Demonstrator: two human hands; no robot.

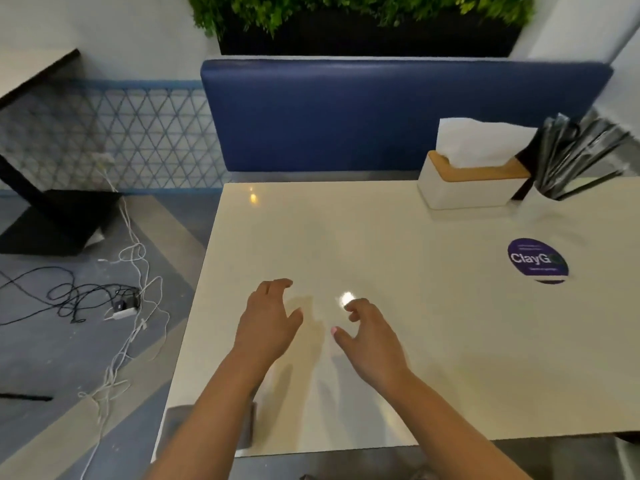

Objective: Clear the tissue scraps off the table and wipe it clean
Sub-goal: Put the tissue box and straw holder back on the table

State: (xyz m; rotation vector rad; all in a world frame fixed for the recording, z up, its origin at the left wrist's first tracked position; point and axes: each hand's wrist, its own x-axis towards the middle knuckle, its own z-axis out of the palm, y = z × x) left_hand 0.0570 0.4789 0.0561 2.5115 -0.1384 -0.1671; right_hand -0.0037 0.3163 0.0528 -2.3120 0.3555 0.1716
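Observation:
Both my hands hover over the near middle of the cream table [433, 341]. My left hand [268, 318] has loosely curled fingers and holds nothing. My right hand [369, 336] sits a short gap to its right, fingers relaxed, also without anything in it. A bright light glare lies on the tabletop just past my right fingertips. I see no tissue scraps on the surface. A grey cloth [175, 426] lies at the near left corner, partly under my left forearm.
A white tissue box [464, 187] with a wooden lid stands at the far right, beside a cup of wrapped cutlery [571, 161]. A purple round sticker [536, 260] is on the right. A blue bench back [381, 112] lies beyond. Cables [114, 296] sprawl on the floor left.

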